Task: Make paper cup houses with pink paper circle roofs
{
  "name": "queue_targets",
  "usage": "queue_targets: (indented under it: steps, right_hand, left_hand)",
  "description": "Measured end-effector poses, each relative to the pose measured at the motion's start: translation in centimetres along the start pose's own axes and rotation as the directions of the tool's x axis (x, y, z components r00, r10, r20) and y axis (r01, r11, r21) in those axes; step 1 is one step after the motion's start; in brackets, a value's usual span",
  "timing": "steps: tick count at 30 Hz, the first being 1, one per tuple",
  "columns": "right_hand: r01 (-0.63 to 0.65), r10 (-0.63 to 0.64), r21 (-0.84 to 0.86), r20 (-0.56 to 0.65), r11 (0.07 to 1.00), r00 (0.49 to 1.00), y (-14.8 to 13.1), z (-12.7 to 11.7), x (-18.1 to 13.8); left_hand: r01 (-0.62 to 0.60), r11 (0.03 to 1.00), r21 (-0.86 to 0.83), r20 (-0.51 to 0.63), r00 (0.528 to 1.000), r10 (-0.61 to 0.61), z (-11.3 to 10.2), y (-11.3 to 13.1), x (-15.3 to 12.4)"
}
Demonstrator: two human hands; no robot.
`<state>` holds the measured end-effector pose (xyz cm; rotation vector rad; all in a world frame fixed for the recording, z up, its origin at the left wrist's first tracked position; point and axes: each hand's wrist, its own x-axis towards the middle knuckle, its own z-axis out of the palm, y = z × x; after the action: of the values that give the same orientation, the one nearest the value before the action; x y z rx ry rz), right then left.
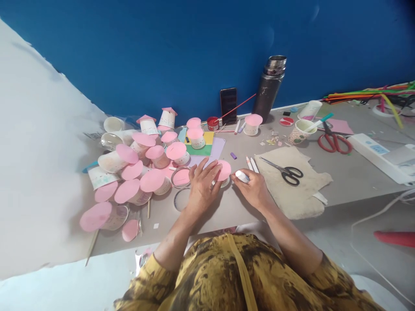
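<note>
My left hand (203,183) is around a small paper cup (225,184) topped by a pink paper disc (223,170). Its fingers lie over the disc's left edge, and the thumb is by the cup's side. Just right of the cup, my right hand (254,189) is closed on a white tube (242,176), its rounded white end showing; I cannot tell whether it is a marker or glue. A purple cap (233,155) lies beyond the hands. Two rolls of tape (181,199) are beside my left hand.
Many cups with pink discs (152,180) crowd the left. Black-handled scissors (288,175) rest on a beige cloth (301,203) at right. Behind stand a phone (228,106) and a dark flask (267,95). Red-handled scissors (335,142) and a power strip (379,155) are farther right.
</note>
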<state>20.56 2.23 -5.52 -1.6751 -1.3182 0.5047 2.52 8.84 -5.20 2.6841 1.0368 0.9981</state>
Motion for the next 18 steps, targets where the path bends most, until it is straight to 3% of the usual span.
queue_targets:
  steps: [18]
  right_hand:
    - [0.022, -0.022, 0.007, -0.009, 1.000, 1.000, 0.11, -0.60, 0.15]
  left_hand:
    - [-0.026, 0.998, 0.065, -0.049, 0.998, 0.029, 0.82, -0.23, -0.46]
